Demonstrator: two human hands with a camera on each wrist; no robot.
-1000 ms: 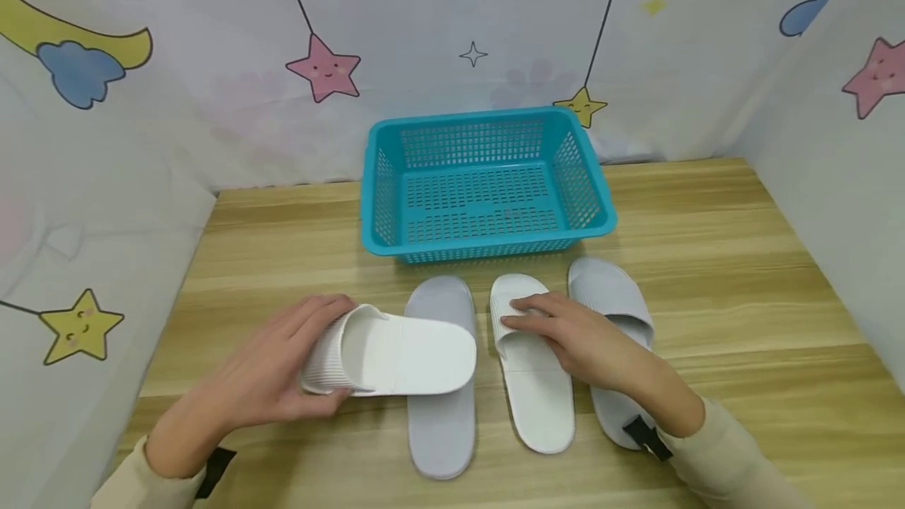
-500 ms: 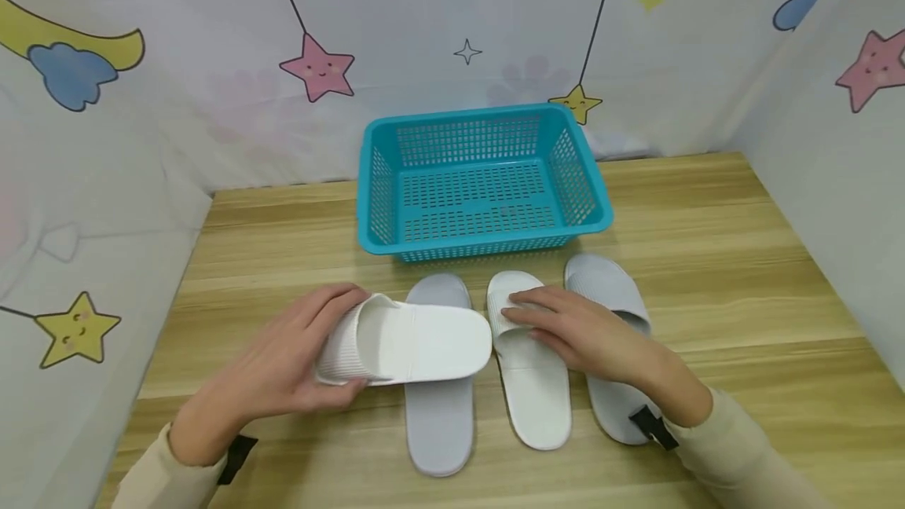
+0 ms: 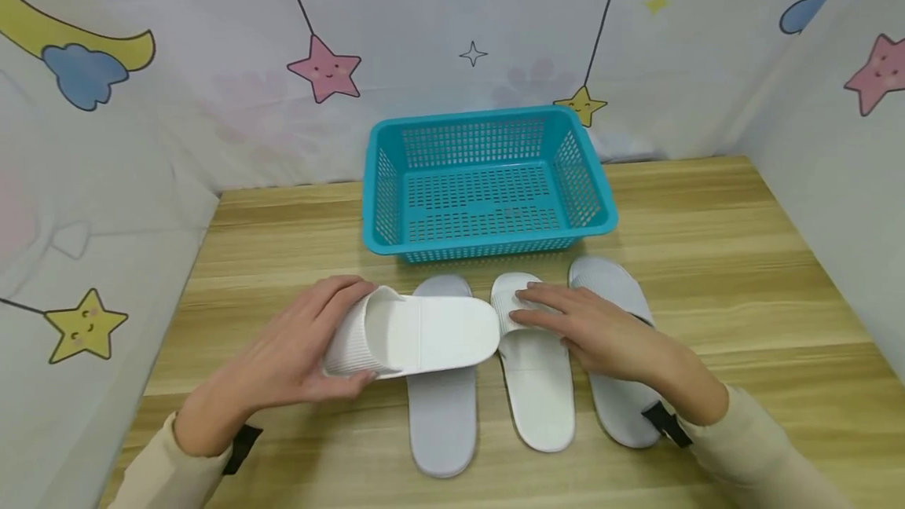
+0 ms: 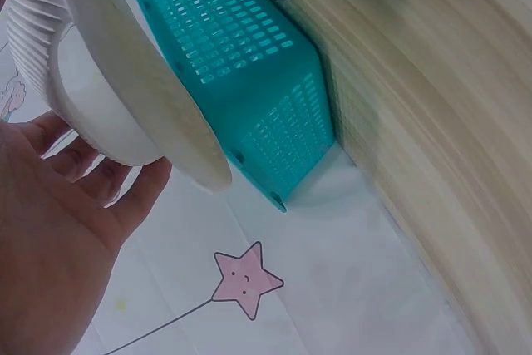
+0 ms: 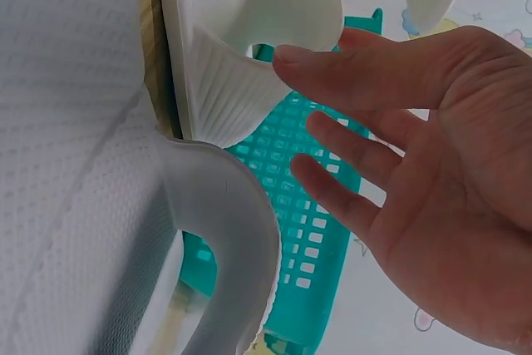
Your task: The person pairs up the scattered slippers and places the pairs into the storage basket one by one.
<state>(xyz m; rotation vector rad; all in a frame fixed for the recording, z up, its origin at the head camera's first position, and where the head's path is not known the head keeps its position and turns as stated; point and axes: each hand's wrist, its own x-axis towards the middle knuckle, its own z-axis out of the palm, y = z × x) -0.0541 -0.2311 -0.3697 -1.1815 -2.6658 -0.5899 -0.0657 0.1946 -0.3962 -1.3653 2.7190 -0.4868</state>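
Note:
My left hand (image 3: 304,352) grips a white slipper (image 3: 452,334) by its ribbed strap end, sole end to the right. That slipper is held above the left grey slipper (image 3: 441,430); in the left wrist view the fingers (image 4: 141,193) lie along it. A second white slipper (image 3: 540,403) lies on the table, with my right hand (image 3: 601,332) over its strap. In the right wrist view this hand's fingers (image 5: 332,193) are spread and hold nothing. The other grey slipper (image 3: 625,411) lies partly hidden under the right hand and forearm.
Behind the slippers stands a blue-green mesh basket (image 3: 488,246) with nothing in it. The wooden table (image 3: 749,273) is bounded by white printed cloth (image 3: 424,45) at the back and sides.
My left hand has carried the white slipper to the right and slightly up, so its sole end now reaches the other white slipper's strap in the head view. The right hand has barely moved.

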